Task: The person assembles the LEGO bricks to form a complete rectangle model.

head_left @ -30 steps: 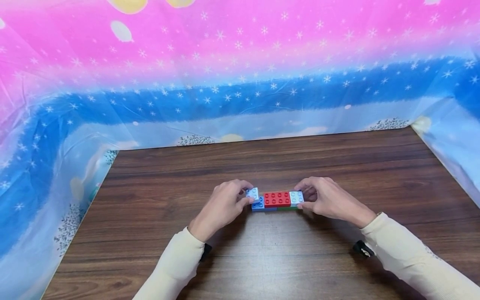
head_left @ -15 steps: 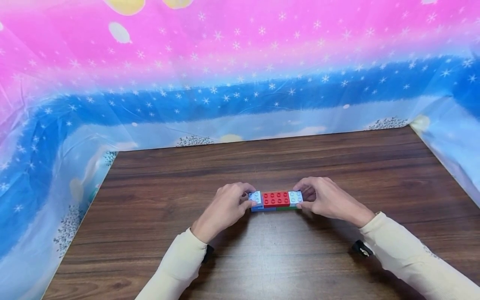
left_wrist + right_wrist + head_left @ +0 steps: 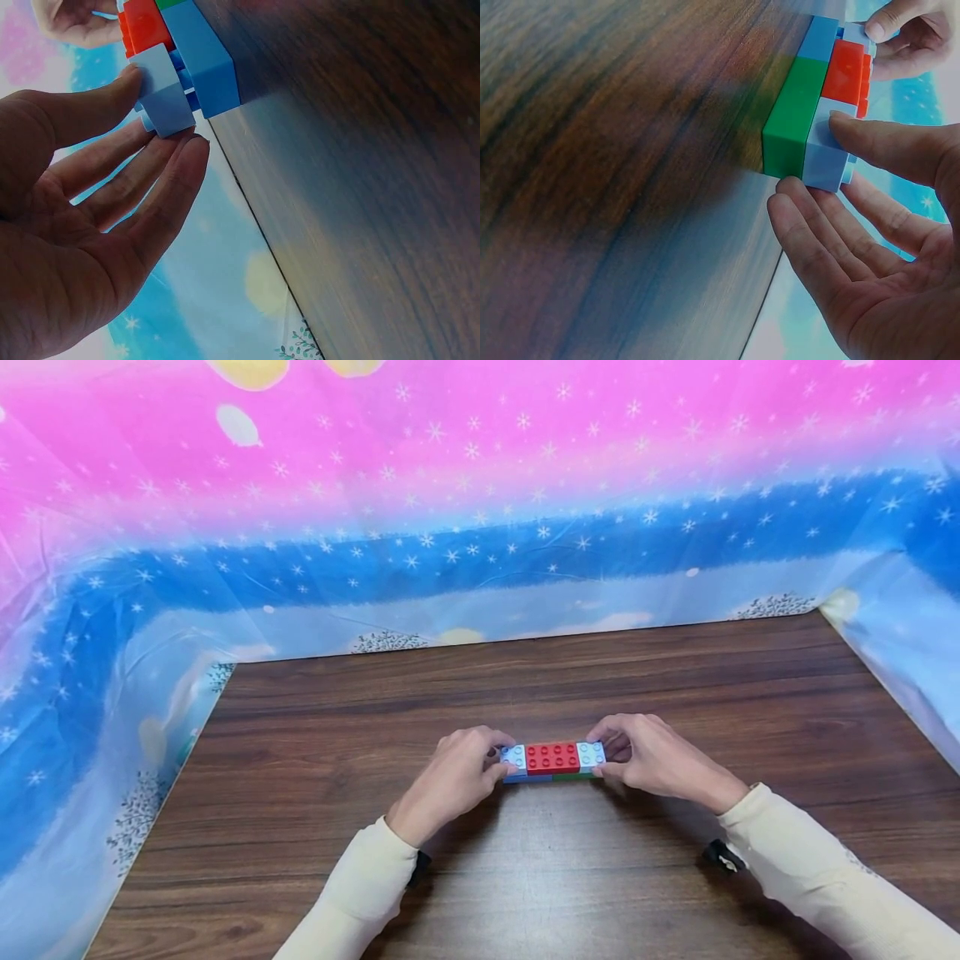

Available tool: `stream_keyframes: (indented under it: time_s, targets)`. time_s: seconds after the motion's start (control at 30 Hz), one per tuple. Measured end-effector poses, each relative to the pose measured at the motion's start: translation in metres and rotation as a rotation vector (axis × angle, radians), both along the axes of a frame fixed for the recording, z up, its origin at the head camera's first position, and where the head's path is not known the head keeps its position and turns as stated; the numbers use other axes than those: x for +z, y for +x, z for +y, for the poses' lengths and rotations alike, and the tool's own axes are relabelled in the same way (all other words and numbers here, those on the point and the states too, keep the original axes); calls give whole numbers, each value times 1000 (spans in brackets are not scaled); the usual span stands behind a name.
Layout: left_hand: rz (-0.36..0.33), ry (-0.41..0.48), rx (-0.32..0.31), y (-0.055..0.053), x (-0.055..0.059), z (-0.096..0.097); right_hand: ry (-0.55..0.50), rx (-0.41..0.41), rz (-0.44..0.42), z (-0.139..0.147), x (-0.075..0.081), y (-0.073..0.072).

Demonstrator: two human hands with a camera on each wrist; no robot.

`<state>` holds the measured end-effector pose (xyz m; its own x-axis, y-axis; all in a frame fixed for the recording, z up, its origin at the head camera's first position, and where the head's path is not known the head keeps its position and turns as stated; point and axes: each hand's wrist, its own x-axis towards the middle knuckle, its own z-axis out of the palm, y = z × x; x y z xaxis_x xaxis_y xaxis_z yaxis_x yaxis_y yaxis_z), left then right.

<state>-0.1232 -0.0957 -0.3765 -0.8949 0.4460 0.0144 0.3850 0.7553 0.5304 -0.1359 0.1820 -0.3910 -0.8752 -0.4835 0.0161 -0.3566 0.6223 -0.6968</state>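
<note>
A two-layer row of toy building bricks lies on the table. Below are a blue brick [image 3: 206, 64] on the left and a green brick [image 3: 791, 124] on the right; a red brick [image 3: 552, 758] sits across the middle on top. My left hand [image 3: 454, 772] pinches a pale blue brick [image 3: 163, 94] between thumb and fingers over the blue brick's left end. Studs show in a narrow gap between those two in the left wrist view. At the other end, my right hand [image 3: 663, 760] holds a second pale blue brick [image 3: 829, 154], which sits flush on the green one.
Dark wood-grain tabletop [image 3: 525, 693] surrounds the bricks. A pink and blue snowflake-patterned cloth [image 3: 465, 552] rises along the table's back and side edges. A black band [image 3: 724, 857] is at the right wrist.
My left hand has lowered its pale blue brick slightly rightward, from above the blue brick's studs to beside the red brick. My right hand has stayed at its end.
</note>
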Motion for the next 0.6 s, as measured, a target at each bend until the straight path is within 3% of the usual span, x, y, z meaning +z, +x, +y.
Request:
stream_keyframes:
  time_s: [0.6]
  targets:
    - [20, -16, -14, -3, -3, 2, -1, -3, 2, -1, 0, 0]
